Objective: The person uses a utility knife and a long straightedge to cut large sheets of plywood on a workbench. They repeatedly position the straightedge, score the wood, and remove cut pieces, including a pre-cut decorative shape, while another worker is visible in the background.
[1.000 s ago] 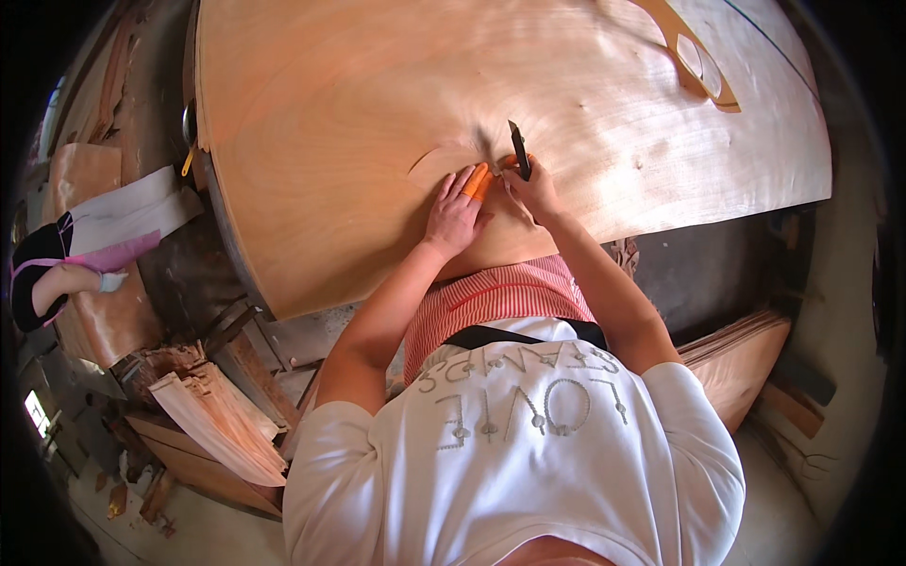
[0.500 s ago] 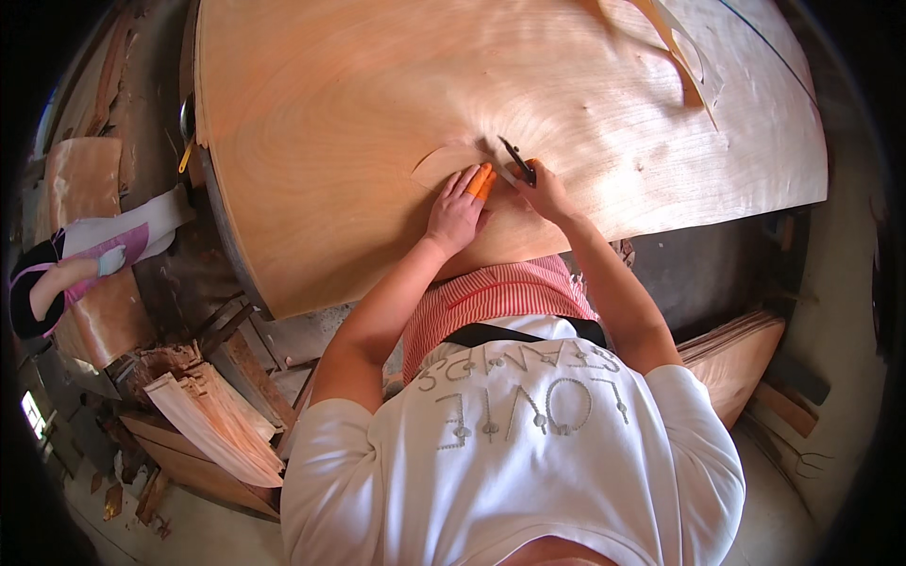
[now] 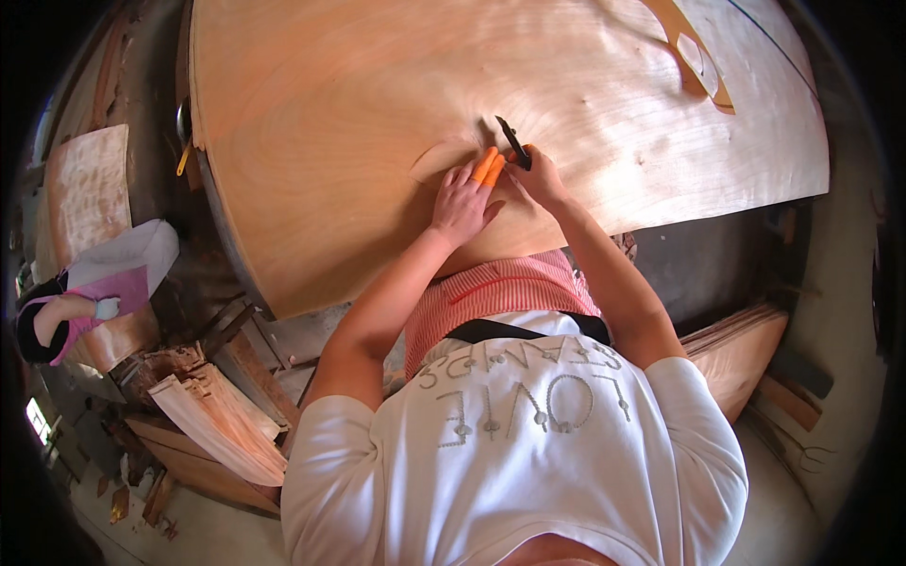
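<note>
Under both hands lies a large pale wood veneer sheet [image 3: 321, 160], with a curved cut line or patch and a small dark gap near its middle. My left hand [image 3: 461, 203] rests on the sheet just right of that curve, fingers stretched out, two of them covered by orange finger cots [image 3: 489, 168]. Close beside it, my right hand [image 3: 538, 179] is closed around a black utility knife [image 3: 512, 141]. The knife points away from me and to the left, near the dark gap. Whether its tip touches the wood, I cannot tell.
A veneer strip [image 3: 721, 92] with an oval hole lies at the sheet's far right. Beyond the left edge are a yellow-handled tool [image 3: 183, 158] and a co-worker's arm and sleeve [image 3: 109, 288]. Veneer offcuts [image 3: 222, 424] are piled at lower left; stacked sheets [image 3: 741, 358] stand at right.
My left hand has slid slightly farther away along the sheet. The knife has shifted slightly away and left. The holed strip lies flatter, and the co-worker has drawn back and nearer.
</note>
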